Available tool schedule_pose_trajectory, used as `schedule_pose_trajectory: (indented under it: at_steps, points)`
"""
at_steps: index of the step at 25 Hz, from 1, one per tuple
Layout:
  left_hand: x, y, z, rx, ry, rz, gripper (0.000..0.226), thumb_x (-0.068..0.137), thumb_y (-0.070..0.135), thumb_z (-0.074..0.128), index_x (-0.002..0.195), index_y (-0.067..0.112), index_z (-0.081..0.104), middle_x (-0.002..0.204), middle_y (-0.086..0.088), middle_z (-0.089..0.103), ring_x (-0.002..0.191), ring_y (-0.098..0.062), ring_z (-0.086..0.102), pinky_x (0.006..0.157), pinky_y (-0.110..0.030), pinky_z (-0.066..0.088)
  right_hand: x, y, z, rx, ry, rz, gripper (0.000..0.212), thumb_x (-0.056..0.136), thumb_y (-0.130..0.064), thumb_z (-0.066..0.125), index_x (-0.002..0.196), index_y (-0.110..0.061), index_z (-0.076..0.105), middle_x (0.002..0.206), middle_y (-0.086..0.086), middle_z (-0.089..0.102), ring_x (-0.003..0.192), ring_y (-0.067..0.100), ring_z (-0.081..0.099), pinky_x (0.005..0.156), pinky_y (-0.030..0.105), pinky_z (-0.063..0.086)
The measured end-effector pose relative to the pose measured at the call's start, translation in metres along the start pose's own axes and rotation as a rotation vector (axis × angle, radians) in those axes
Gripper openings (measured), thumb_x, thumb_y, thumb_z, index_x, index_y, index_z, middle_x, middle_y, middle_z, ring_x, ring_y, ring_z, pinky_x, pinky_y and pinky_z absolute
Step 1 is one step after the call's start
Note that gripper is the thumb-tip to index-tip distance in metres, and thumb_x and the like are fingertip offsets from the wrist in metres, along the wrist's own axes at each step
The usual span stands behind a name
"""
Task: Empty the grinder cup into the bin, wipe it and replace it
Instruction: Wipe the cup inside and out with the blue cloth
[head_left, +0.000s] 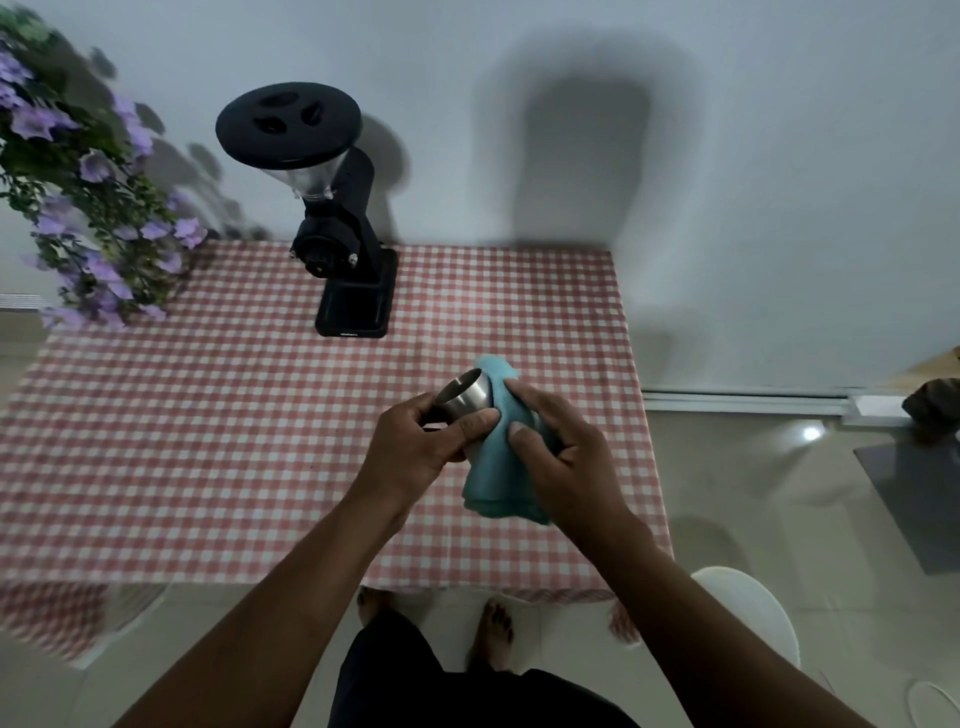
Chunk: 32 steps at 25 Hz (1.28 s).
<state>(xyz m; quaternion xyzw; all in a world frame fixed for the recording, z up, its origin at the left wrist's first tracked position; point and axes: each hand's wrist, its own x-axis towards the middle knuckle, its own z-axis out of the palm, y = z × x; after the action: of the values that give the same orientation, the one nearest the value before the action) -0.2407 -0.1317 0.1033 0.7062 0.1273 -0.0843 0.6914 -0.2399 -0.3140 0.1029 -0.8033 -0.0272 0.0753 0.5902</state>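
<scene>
A small steel grinder cup (464, 396) is held above the table, tilted with its mouth toward the upper left. My left hand (421, 441) grips it around the rim and side. My right hand (558, 441) presses a light blue cloth (498, 467) against the cup's right side and base; the cloth hangs down below both hands. The black coffee grinder (340, 218) stands at the back of the table, and its base platform (355, 309) has nothing on it.
The table wears a red-and-white checked cloth (208, 415). Purple flowers (88, 208) hang over the back left corner. A white chair (748, 608) stands at the right near the table's front corner. A grey bin lid (919, 499) lies on the floor further right.
</scene>
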Motion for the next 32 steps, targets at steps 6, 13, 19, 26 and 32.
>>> schedule_pose_trajectory:
  at_steps: [6, 13, 19, 26, 32]
  points:
    - [0.005, 0.002, -0.009, -0.082, 0.049, 0.004, 0.032, 0.088, 0.024, 0.08, 0.117, 0.01, 0.078, 0.11, -0.006, 0.083, 0.105, -0.025, 0.08, 0.087, -0.037, 0.065, -0.006, 0.011, -0.008, -0.037, -0.052, -0.085, 0.044, 0.102, -0.025, 0.06, 0.143, -0.036, 0.053, 0.147, -0.007, 0.055, 0.13, 0.011, 0.058, 0.1, 0.031, 0.058]
    - [0.002, 0.007, -0.012, -0.035, -0.124, 0.072, 0.049, 0.08, 0.032, 0.079, 0.126, 0.018, 0.075, 0.115, -0.009, 0.08, 0.108, -0.023, 0.077, 0.089, -0.034, 0.063, 0.015, 0.004, -0.006, -0.018, -0.139, -0.131, 0.045, 0.102, -0.033, 0.043, 0.145, -0.034, 0.053, 0.137, -0.007, 0.062, 0.117, 0.008, 0.064, 0.091, 0.03, 0.059]
    - [0.003, 0.006, -0.013, -0.027, -0.081, 0.084, 0.049, 0.085, 0.031, 0.077, 0.132, 0.019, 0.072, 0.118, -0.008, 0.079, 0.11, -0.023, 0.076, 0.091, -0.034, 0.064, -0.019, 0.018, -0.002, -0.137, -0.089, -0.26, 0.052, 0.1, -0.033, 0.052, 0.152, -0.031, 0.045, 0.158, -0.005, 0.047, 0.143, 0.006, 0.046, 0.112, 0.033, 0.048]
    - [0.005, 0.008, -0.012, -0.069, -0.046, 0.076, 0.032, 0.091, 0.021, 0.077, 0.123, 0.019, 0.076, 0.115, -0.004, 0.08, 0.11, -0.022, 0.076, 0.087, -0.03, 0.062, 0.003, 0.017, -0.007, -0.082, -0.129, -0.17, 0.053, 0.102, -0.039, 0.047, 0.155, -0.033, 0.042, 0.156, -0.006, 0.051, 0.138, 0.01, 0.053, 0.111, 0.044, 0.052]
    - [0.005, 0.007, -0.002, -0.013, -0.033, 0.073, 0.034, 0.088, 0.022, 0.081, 0.122, 0.02, 0.076, 0.115, -0.001, 0.079, 0.11, -0.017, 0.075, 0.088, -0.028, 0.062, 0.006, 0.019, -0.001, -0.056, -0.113, -0.218, 0.055, 0.102, -0.03, 0.053, 0.156, -0.033, 0.038, 0.163, -0.004, 0.043, 0.15, 0.01, 0.041, 0.118, 0.047, 0.045]
